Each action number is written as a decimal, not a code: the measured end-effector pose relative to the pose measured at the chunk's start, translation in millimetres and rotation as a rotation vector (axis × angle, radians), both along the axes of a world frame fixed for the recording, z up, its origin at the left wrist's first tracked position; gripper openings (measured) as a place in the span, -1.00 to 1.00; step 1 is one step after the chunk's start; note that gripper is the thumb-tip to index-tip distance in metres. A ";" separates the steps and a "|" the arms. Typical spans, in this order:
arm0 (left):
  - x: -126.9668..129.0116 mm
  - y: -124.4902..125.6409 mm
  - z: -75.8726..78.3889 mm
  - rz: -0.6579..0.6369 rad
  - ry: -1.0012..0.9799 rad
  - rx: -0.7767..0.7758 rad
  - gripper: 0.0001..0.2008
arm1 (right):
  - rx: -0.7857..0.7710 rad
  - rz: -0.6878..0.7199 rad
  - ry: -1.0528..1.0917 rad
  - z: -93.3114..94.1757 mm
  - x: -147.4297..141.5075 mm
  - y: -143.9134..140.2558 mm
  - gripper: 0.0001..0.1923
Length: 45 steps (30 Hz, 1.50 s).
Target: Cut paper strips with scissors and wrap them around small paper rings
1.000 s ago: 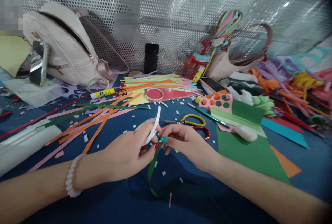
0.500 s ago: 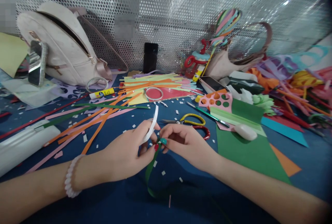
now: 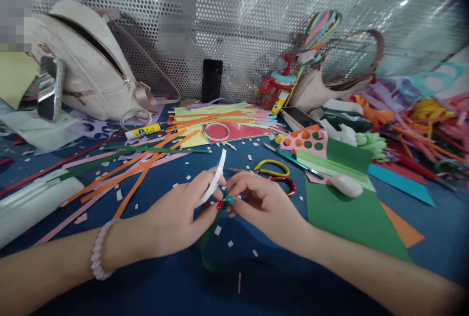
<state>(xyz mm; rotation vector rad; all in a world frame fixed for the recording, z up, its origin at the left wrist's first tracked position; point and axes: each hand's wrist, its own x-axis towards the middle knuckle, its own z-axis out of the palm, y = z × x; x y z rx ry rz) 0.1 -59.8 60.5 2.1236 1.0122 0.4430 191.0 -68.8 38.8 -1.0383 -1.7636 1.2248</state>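
My left hand (image 3: 179, 208) and my right hand (image 3: 260, 203) meet low over the blue table, thumbs and fingertips pinched around one end of a green paper strip (image 3: 207, 252). The strip's loose length curls down below my fingers toward the tabletop. A short white strip (image 3: 216, 179) sticks up across my left index finger; its lower end is hidden in the hand. What exactly sits between my fingertips is too small to make out. Just behind my right hand lie scissors (image 3: 273, 167) with one yellow and one red handle, partly covered by it.
Orange paper strips (image 3: 146, 169) cross others at left, beside a glue stick (image 3: 142, 131). Farther back are a tape roll (image 3: 217, 132) and a phone (image 3: 212, 80). Green paper (image 3: 348, 223), a teal pen (image 3: 296, 160) and a white lump (image 3: 346, 185) lie at right; white scraps are scattered about.
Both hands stay together with fingertips pinched on the green strip. The strip's hanging length has swung slightly left, and the white strip has shifted a little to the right.
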 end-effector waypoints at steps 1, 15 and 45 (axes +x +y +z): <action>0.0 0.0 -0.4 0.002 -0.005 -0.001 -0.76 | 0.013 -0.002 -0.008 0.0 0.3 0.0 -0.89; -1.4 -0.3 -14.9 0.054 -0.101 0.059 -0.78 | 0.220 -0.148 -0.121 3.8 -2.4 1.0 -0.83; -47.0 58.4 36.0 0.266 -0.020 0.110 -0.69 | 0.159 -0.546 0.337 -13.0 31.0 44.7 -0.93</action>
